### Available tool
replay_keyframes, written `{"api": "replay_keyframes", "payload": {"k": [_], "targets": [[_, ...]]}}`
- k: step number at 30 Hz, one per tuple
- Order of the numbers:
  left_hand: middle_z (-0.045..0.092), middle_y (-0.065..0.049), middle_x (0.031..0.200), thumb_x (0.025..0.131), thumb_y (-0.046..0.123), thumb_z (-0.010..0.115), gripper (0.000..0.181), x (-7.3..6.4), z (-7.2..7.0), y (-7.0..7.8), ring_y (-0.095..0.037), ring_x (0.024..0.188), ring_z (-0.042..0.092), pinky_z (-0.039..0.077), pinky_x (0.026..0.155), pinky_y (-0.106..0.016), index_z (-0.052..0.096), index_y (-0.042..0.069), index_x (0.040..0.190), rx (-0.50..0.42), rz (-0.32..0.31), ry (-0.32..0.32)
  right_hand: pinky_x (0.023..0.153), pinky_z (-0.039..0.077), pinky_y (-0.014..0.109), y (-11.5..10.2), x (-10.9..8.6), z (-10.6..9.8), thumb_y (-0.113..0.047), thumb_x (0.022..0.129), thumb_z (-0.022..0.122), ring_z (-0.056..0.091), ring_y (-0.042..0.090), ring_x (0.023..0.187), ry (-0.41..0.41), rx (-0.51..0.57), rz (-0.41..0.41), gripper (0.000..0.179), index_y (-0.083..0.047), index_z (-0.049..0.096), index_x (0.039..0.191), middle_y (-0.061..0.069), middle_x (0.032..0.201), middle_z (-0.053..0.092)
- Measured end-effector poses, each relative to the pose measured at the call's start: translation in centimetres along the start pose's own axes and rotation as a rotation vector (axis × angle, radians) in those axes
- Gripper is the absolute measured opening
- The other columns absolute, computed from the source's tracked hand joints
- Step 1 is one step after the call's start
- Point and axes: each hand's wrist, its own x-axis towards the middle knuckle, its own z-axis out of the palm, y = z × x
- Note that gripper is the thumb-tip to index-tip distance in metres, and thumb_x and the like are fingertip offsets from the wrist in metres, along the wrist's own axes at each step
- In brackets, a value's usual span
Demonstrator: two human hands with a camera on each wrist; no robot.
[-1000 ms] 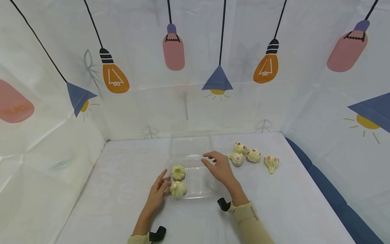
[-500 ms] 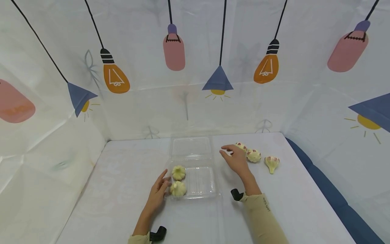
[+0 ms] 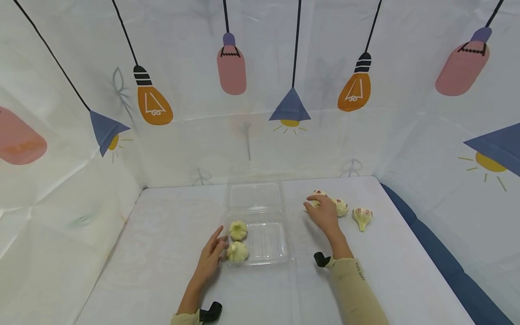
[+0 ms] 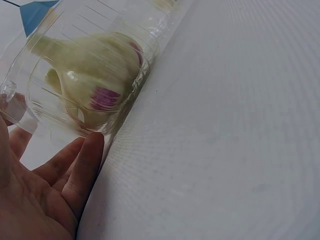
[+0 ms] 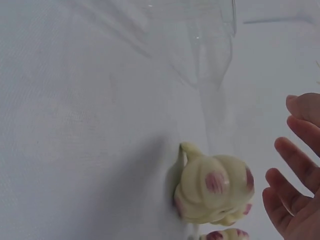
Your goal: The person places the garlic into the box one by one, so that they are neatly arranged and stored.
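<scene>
A clear plastic clamshell container (image 3: 268, 243) lies with its lid (image 3: 255, 196) folded back. Two garlic bulbs, a far one (image 3: 238, 230) and a near one (image 3: 237, 252), occupy its left side. My left hand (image 3: 211, 257) rests beside that side; in the left wrist view its fingertips (image 4: 95, 142) touch the clear wall, with a bulb (image 4: 95, 75) visible through it. My right hand (image 3: 325, 214) hovers at the group of garlic bulbs on the right, partly covering them. In the right wrist view its fingers are apart, and a purple-marked bulb (image 5: 215, 187) sits near them, untouched.
Another garlic bulb (image 3: 362, 217) lies apart at the right, beyond the bulb (image 3: 342, 207) beside my right hand. The white-covered table (image 3: 158, 234) meets a printed curtain (image 3: 183, 149) at the back. A blue seat (image 3: 438, 257) borders its right edge.
My right hand has moved right from above the container to the garlic group, its fingers still apart. The left hand, the container and the two bulbs in it have stayed put.
</scene>
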Motion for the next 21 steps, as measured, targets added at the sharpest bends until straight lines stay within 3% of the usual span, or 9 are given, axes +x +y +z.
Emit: {"api": "replay_keyframes", "payload": {"k": [9, 18, 21], "targets": [[0.049, -0.036, 0.131, 0.104, 0.006, 0.043, 0.049, -0.1, 0.0, 0.2, -0.047, 0.11, 0.053, 0.049, 0.072, -0.043, 0.028, -0.004, 0.15, 0.011, 0.001, 0.005, 0.086, 0.046, 0.052, 1.2, -0.4, 0.1, -0.015, 0.084, 0.076, 0.06, 0.037, 0.102, -0.01, -0.019, 0.026, 0.029, 0.0, 0.071, 0.108, 0.02, 0.112, 0.066], [0.05, -0.035, 0.13, 0.104, 0.007, 0.042, 0.049, 0.0, 0.0, -0.1, -0.047, 0.109, 0.054, 0.05, 0.073, -0.044, 0.028, -0.004, 0.15, 0.011, 0.011, 0.003, 0.084, 0.044, 0.05, 2.2, -0.5, 0.8, -0.01, 0.079, 0.08, 0.061, 0.035, 0.091, 0.032, -0.037, 0.003, 0.03, 0.001, 0.071, 0.105, 0.02, 0.111, 0.066], [0.05, -0.035, 0.13, 0.104, 0.007, 0.042, 0.049, 0.0, 0.0, -0.1, -0.046, 0.108, 0.054, 0.05, 0.071, -0.043, 0.028, -0.004, 0.15, 0.016, 0.013, 0.004, 0.088, 0.042, 0.05, 2.4, -0.6, 0.8, -0.009, 0.079, 0.08, 0.059, 0.036, 0.097, 0.031, -0.031, 0.015, 0.031, 0.002, 0.07, 0.105, 0.02, 0.111, 0.065]]}}
